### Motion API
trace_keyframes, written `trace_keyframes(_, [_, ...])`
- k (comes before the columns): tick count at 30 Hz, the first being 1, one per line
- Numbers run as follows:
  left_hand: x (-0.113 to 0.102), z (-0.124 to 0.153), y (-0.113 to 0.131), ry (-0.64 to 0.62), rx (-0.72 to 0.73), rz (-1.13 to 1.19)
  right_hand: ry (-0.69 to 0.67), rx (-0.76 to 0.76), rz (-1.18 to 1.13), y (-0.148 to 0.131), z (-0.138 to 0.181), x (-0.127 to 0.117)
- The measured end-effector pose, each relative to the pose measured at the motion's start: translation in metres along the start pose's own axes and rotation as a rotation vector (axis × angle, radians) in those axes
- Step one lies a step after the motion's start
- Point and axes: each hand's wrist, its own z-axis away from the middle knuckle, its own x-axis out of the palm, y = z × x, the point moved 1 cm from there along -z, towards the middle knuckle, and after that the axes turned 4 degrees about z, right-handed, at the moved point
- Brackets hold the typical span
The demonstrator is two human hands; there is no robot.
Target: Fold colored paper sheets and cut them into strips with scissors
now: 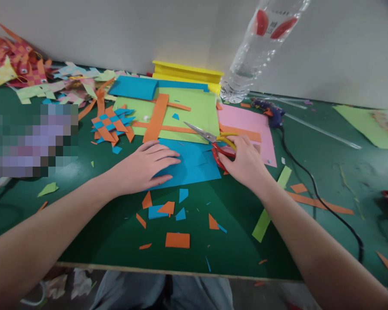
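My left hand (pixel 148 165) lies with its fingers stretched out on a blue paper sheet (pixel 190 161). In my right hand (pixel 245 161) is a pair of scissors (pixel 210 137) with yellow and red handles, its tips pointing left over a light green sheet (pixel 200 107). An orange paper strip (pixel 156 118) rests across the green sheet. Left of it sits a woven piece of orange and blue paper (pixel 111 124). A pink sheet (pixel 248 125) is partly behind my right hand. Loose scraps surround an orange rectangle (pixel 177 240) nearer the table's front edge.
A water bottle (pixel 255 51) stands by the wall near folded yellow paper (pixel 187 72). A glue gun (pixel 271 113) trails a black cord (pixel 305 172) on the right. Woven paper pieces (pixel 22 64) heap up at the far left, behind a blurred-out object (pixel 35 144).
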Motion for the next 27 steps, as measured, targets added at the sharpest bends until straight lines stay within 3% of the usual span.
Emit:
trace_keyframes(11, [0.002,0.000,0.000,0.074,0.056,-0.022,0.020,0.079,-0.096,0.003,0.000,0.007])
trace_keyframes(16, [0.001,-0.001,0.001,0.076,0.072,-0.057,0.000,0.035,0.008,-0.002,0.003,0.002])
trace_keyframes(21, [0.000,-0.002,0.002,0.081,0.041,-0.083,0.055,-0.170,0.081,-0.018,0.006,-0.015])
trace_keyframes(27, [-0.001,-0.001,0.002,0.103,0.032,-0.096,-0.087,-0.614,0.035,-0.034,0.015,-0.017])
